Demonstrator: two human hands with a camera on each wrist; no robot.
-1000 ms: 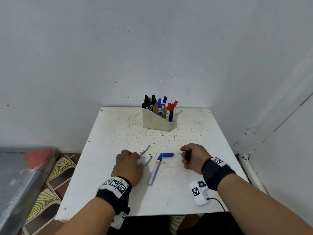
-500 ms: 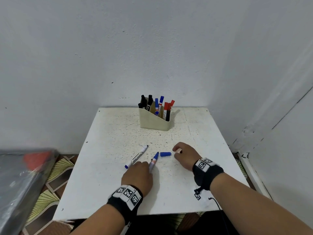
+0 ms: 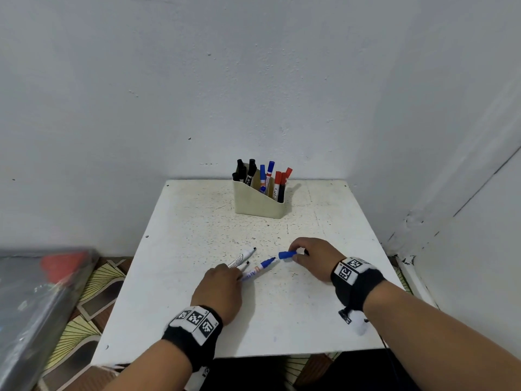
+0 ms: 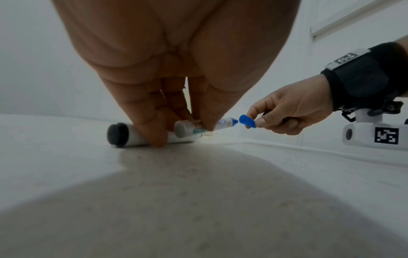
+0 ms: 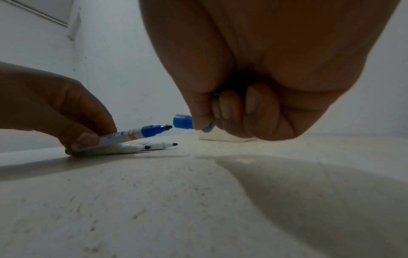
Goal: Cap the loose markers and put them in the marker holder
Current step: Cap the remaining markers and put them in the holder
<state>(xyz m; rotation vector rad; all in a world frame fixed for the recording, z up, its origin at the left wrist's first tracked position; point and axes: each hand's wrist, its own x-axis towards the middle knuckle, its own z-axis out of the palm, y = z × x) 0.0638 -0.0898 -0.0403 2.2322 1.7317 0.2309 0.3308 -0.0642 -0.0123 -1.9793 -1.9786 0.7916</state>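
My left hand [image 3: 236, 273] pinches the rear of an uncapped blue marker [image 3: 259, 269] and holds its tip raised off the white table [image 3: 197, 221]. My right hand [image 3: 294, 253] pinches a blue cap [image 3: 286, 254] just in front of that tip, with a small gap between them [image 5: 182, 121]. Something dark [image 3: 306, 252] is tucked inside the right hand's curled fingers. Two uncapped black markers [image 3: 245, 254] lie side by side under the left fingers [image 5: 159, 145]. The cream marker holder [image 3: 258, 204] stands at the back of the table with several capped markers in it.
Grey walls close in the table behind and to the right. A grey case with a red patch [image 3: 42, 292] sits low on the left beside the table, over a patterned floor [image 3: 93, 280].
My right hand has picked the blue cap up off the table. My left hand has lifted the blue marker's tip toward the cap.
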